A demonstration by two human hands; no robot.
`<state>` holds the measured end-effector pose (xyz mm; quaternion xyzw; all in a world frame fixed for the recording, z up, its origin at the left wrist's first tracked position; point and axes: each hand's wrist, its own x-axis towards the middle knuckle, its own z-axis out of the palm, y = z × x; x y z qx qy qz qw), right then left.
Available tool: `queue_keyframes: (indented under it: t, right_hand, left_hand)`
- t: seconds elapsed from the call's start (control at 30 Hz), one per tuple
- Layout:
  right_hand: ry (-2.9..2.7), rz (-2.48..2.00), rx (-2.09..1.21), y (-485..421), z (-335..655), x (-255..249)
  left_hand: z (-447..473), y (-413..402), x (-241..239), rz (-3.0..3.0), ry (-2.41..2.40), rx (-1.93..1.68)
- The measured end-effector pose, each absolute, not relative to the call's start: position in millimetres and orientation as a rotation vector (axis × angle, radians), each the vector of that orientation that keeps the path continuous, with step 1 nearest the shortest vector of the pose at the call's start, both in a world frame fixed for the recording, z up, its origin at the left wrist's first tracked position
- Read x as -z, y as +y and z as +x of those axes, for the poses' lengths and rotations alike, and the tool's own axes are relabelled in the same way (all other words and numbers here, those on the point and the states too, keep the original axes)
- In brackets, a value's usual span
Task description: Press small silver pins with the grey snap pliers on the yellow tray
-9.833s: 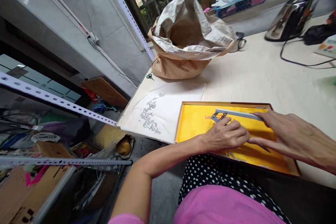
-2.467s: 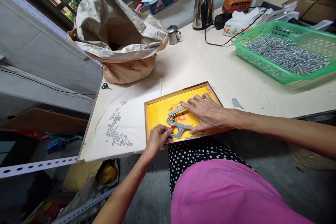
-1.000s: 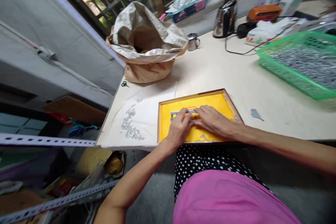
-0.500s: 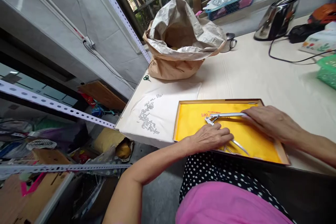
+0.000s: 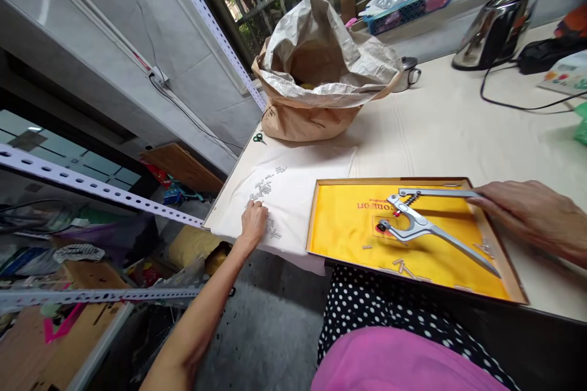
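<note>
A grey metal plier-like hand tool (image 5: 426, 226) lies with its handles spread in a shallow wooden tray lined in yellow (image 5: 348, 229). My right hand (image 5: 527, 214) rests at the tray's right rim, fingers stretched flat, fingertips touching the tool's upper handle. My left hand (image 5: 254, 220) reaches left onto a white cloth (image 5: 302, 186), its fingers curled down on a scatter of small metal pins (image 5: 265, 192). What the fingers hold is hidden. A few loose pins (image 5: 403, 266) lie in the tray.
A crumpled open paper sack (image 5: 321, 73) stands behind the cloth, small scissors (image 5: 259, 138) beside it. A steel kettle (image 5: 498, 21), its black cable (image 5: 518, 104) and a small metal cup (image 5: 410, 73) stand at the back. Perforated metal rails (image 5: 92, 186) and clutter fill the floor left.
My left hand left the tool in the tray and moved left onto the pins on the cloth. The tool now lies uncovered with handles spread; my right hand slid to the tray's right rim.
</note>
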<state>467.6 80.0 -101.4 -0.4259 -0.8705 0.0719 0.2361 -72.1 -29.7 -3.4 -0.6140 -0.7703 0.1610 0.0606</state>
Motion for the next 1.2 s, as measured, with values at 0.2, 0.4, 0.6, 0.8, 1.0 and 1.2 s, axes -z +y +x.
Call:
queue_keyframes:
  t: [0.2, 0.4, 0.6, 0.8, 1.0, 1.2]
  right_hand:
    - [-2.432, -1.086, -0.216, 75.2, 441.4, 95.5]
    - [-2.496, -1.045, -0.134, 68.3, 412.7, 66.0]
    - [-2.529, -0.928, -0.013, 73.0, 395.1, 63.7]
    - [-2.529, -0.893, -0.016, 74.7, 390.3, 66.8]
    - [-2.561, -0.902, 0.068, 72.6, 385.6, 55.4]
    - [-2.567, -0.914, 0.188, 70.3, 376.9, 39.4]
  left_hand:
    - [-91.2, -37.6, 16.0, -1.989, -2.277, -0.558]
    - [-116.6, -30.8, 29.0, -2.141, -2.135, -0.426]
    - [-130.1, -22.9, 38.3, -2.29, -2.03, -0.329]
    - [-115.2, -18.2, 23.1, -2.276, -2.202, -0.073]
    - [-15.5, -25.3, 1.5, -2.273, -2.703, 0.91]
    - [87.1, -33.4, 24.0, -2.411, -2.924, 1.256]
